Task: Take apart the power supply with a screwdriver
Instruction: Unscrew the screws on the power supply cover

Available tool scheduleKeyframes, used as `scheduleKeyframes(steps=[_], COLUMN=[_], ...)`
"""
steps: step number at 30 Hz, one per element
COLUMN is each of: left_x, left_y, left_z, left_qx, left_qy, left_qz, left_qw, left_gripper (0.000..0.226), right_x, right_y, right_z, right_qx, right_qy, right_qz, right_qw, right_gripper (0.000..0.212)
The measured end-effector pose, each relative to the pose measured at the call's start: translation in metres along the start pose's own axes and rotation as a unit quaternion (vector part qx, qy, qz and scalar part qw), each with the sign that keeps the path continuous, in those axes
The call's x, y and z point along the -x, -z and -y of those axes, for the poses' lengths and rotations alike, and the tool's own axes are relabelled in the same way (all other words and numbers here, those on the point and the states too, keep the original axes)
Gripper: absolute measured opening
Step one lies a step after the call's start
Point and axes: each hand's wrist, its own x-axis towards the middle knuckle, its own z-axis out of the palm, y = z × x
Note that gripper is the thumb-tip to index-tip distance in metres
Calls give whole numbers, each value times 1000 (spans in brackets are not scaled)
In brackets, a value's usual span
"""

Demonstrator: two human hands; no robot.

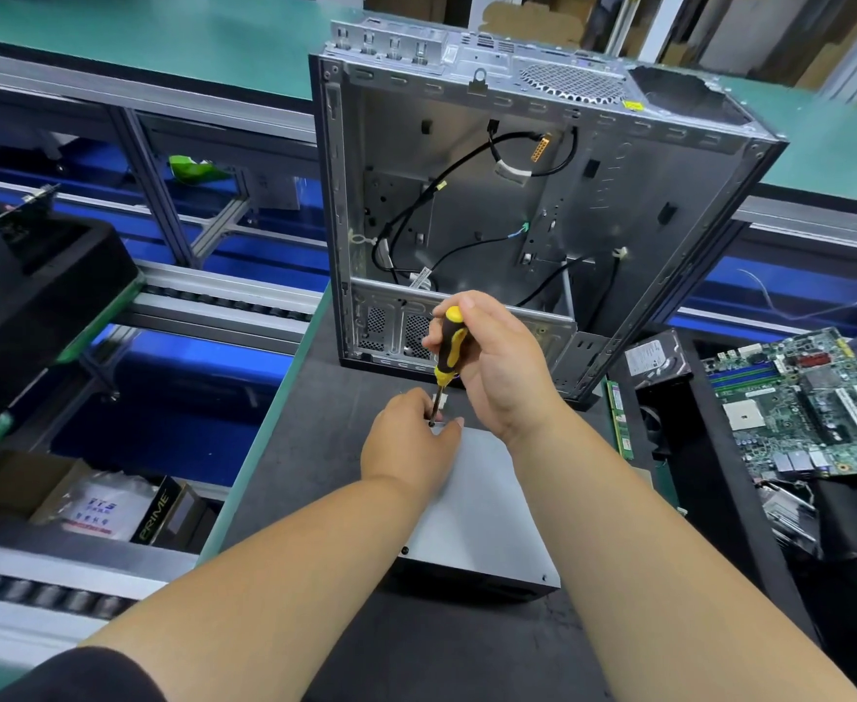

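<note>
While the screwdriver (pixel 447 347) stands almost upright with its tip on a screw at the far edge of the power supply (pixel 472 504), the main risk, I think, is that the tip slips out of the screw head. This could happen if the tool tilts or the pressure is too weak, and then the tip may damage the screw or hit the fingers beside it. The freed screw could also roll off the table (pixel 314 448).

From the head view, the right hand (pixel 492 357) is clenched around the yellow and black handle. The left hand (pixel 411 443) has its fingers curled at the shaft near the tip; it seems to pinch and guide it, but I cannot tell exactly. The power supply lies flat on the table, in front of the open case (pixel 543 195).
</note>
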Motion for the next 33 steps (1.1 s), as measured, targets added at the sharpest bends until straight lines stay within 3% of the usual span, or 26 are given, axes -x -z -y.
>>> scheduleKeyframes(steps=[5, 9, 13, 26, 33], left_x=[1, 1, 1, 1, 0], left_y=[1, 1, 1, 2, 1], left_z=[-1, -2, -2, -2, -1], left_qx=[5, 6, 6, 0, 5], left_qy=[4, 4, 1, 1, -2], left_qz=[3, 2, 4, 0, 0], left_qw=[1000, 1000, 1000, 1000, 1000], left_gripper=[28, 27, 27, 27, 27], right_x=[-1, 2, 5, 4, 2], right_y=[-6, -4, 0, -3, 6], right_z=[-7, -8, -8, -12, -10], right_qx=[-38, 2, 18, -64, -7], right_qy=[-9, -2, -11, -18, -4], right_qz=[-21, -10, -6, -18, -13], right_qw=[999, 1000, 1000, 998, 1000], right_gripper=[37, 18, 14, 34, 16])
